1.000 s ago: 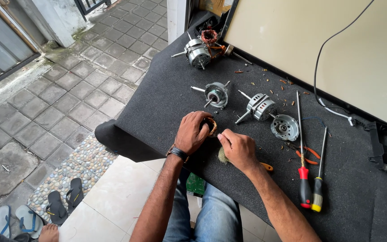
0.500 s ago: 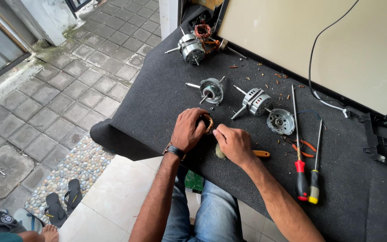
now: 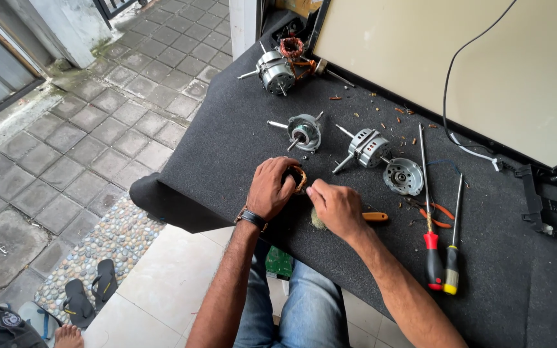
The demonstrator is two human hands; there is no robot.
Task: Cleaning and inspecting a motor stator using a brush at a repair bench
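Observation:
My left hand [image 3: 272, 189] is closed over a dark motor stator with copper windings [image 3: 298, 177], holding it down on the black mat [image 3: 227, 148]. My right hand [image 3: 338, 209] is shut on an orange-handled tool [image 3: 375, 216], its working end hidden under my fingers and pointed at the stator. A pale tuft [image 3: 318, 222] sticks out below the right hand.
Small motors and end caps lie beyond my hands [image 3: 305, 131], [image 3: 369, 148], [image 3: 403, 176], [image 3: 277, 71]. Two long screwdrivers [image 3: 432, 258], [image 3: 451, 277] lie to the right. A cream panel [image 3: 485, 58] with a black cable stands behind. Sandals [image 3: 91, 293] and another person's foot [image 3: 66, 336] are on the ground at left.
Both hands stay on the stator and tool with only slight shifts. The camera has drifted, so the mat and motors sit a little differently in view.

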